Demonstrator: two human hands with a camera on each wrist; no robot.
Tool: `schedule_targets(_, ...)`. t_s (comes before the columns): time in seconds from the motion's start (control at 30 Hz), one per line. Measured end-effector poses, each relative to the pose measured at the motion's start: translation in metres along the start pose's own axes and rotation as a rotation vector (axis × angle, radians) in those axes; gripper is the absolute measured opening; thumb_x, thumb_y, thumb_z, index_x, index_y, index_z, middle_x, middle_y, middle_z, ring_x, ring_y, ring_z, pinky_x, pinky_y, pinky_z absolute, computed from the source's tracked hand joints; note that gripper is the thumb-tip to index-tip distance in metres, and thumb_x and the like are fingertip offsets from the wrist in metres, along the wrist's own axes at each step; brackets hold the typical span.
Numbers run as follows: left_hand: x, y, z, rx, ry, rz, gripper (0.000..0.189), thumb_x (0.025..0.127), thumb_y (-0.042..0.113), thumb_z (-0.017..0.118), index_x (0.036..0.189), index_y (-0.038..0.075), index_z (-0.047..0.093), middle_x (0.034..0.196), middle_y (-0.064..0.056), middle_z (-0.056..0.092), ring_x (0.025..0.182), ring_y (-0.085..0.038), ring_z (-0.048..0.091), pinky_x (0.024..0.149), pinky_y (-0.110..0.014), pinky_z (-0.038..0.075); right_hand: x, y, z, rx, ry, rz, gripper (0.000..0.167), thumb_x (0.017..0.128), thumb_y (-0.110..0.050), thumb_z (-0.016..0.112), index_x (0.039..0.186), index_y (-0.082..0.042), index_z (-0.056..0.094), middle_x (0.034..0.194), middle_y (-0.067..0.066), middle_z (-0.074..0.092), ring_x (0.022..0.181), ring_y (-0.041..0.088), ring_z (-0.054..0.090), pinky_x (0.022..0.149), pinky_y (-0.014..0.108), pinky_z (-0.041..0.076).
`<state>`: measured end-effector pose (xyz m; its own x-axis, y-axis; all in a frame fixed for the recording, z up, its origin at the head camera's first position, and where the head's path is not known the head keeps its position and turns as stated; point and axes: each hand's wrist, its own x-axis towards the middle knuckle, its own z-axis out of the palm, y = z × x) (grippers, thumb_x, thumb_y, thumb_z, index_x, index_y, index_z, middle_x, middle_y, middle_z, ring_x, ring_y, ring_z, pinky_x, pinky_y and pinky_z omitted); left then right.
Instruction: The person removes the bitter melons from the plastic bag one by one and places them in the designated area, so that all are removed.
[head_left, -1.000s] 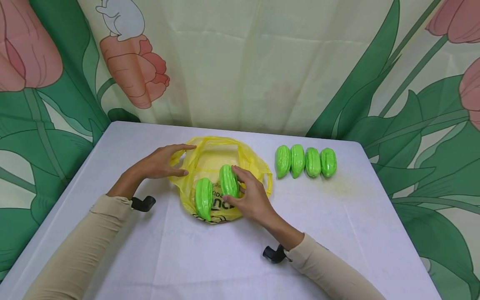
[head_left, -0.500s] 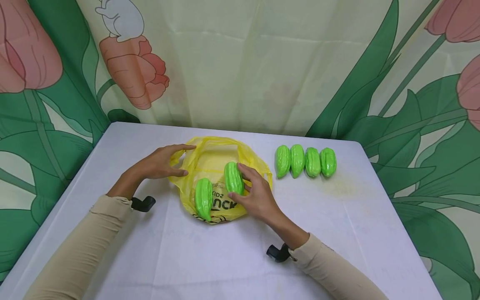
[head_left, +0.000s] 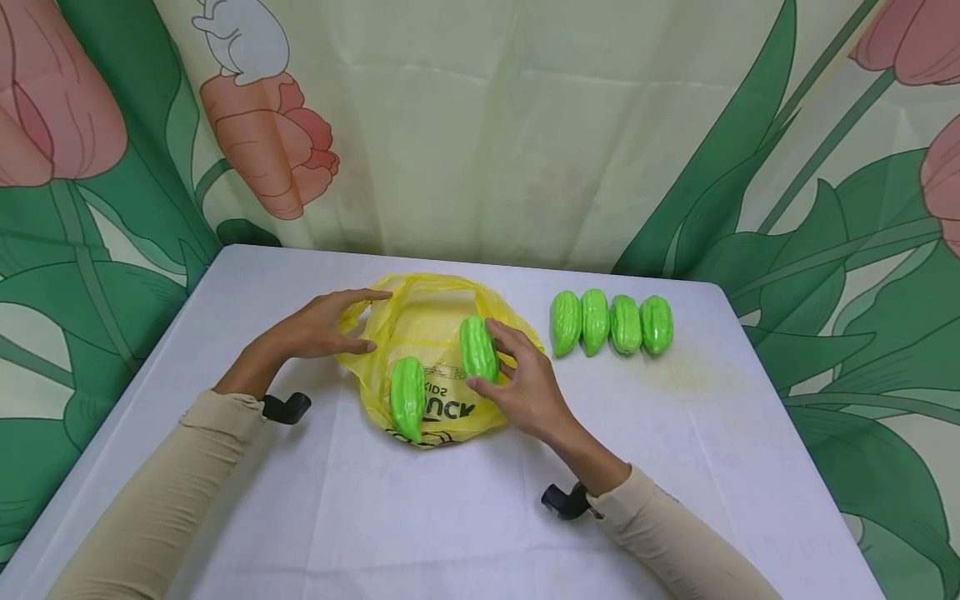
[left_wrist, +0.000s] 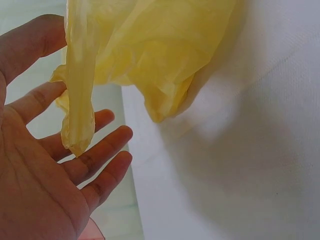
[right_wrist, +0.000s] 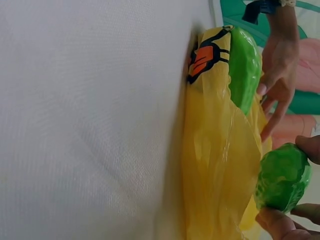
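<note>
A crumpled yellow plastic bag (head_left: 438,317) lies with its mouth spread on the table. My right hand (head_left: 528,387) holds a glossy, ribbed green bitter melon (head_left: 478,350) over the bag's right part, fingers on its far side and thumb on the near side. The right wrist view shows this bitter melon (right_wrist: 283,177) end-on, above the bag's edge. Another bitter melon (head_left: 407,398) lies at the front left of the bag. My left hand (head_left: 318,325) is at the bag's left edge, fingers extended and spread; in the left wrist view the bag's handle (left_wrist: 80,100) hangs against them.
To the right of the bag, several bitter melons (head_left: 596,322) stand in a row on the white-covered table (head_left: 420,517). A patterned curtain (head_left: 540,133) with tulips and a rabbit on a carrot hangs behind the table.
My right hand has moved right and slightly away from me with its bitter melon, uncovering more of the bag's print. My left hand has stayed in place.
</note>
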<state>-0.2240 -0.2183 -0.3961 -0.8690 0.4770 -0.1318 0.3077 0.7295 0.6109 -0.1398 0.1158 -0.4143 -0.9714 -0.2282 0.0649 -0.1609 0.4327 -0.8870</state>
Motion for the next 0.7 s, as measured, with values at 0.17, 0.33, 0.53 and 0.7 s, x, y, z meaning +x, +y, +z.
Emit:
schedule_targets(0.17,0.001,0.0,0.0,-0.003,-0.002,-0.004,0.083,0.092,0.025,0.084,0.164,0.021,0.042,0.171,-0.019,0.037,0.159,-0.046,0.03,0.127,-0.071,0.025,0.0,0.001,-0.005,0.001,0.012,-0.015,0.091,0.086,-0.006,0.089,0.163,-0.011,0.042,0.163,0.006,0.045,0.145,0.03,0.054,0.113,0.041,0.052)
schedule_targets(0.33,0.001,0.0,0.0,-0.004,0.001,0.003,0.082,0.092,0.025,0.084,0.164,0.02,0.043,0.171,-0.02,0.037,0.159,-0.047,0.03,0.126,-0.071,0.025,0.0,0.002,-0.01,0.005,0.025,-0.02,0.091,0.086,-0.007,0.089,0.163,-0.012,0.042,0.164,0.005,0.044,0.146,0.03,0.054,0.114,0.044,0.051)
schedule_targets(0.53,0.0,0.002,0.0,-0.005,0.001,0.002,0.082,0.092,0.027,0.084,0.163,0.02,0.043,0.171,-0.02,0.037,0.159,-0.046,0.03,0.127,-0.071,0.025,0.0,0.003,-0.017,0.008,0.038,-0.03,0.09,0.086,-0.006,0.088,0.163,-0.011,0.042,0.166,0.005,0.042,0.145,0.031,0.054,0.114,0.045,0.051)
schedule_targets(0.7,0.001,0.003,0.0,-0.007,-0.001,0.005,0.082,0.092,0.026,0.084,0.163,0.02,0.043,0.171,-0.02,0.036,0.159,-0.046,0.03,0.126,-0.072,0.025,-0.001,0.004,-0.023,-0.003,0.055,-0.032,0.09,0.086,-0.007,0.088,0.163,-0.013,0.043,0.167,0.003,0.042,0.144,0.03,0.055,0.113,0.044,0.052)
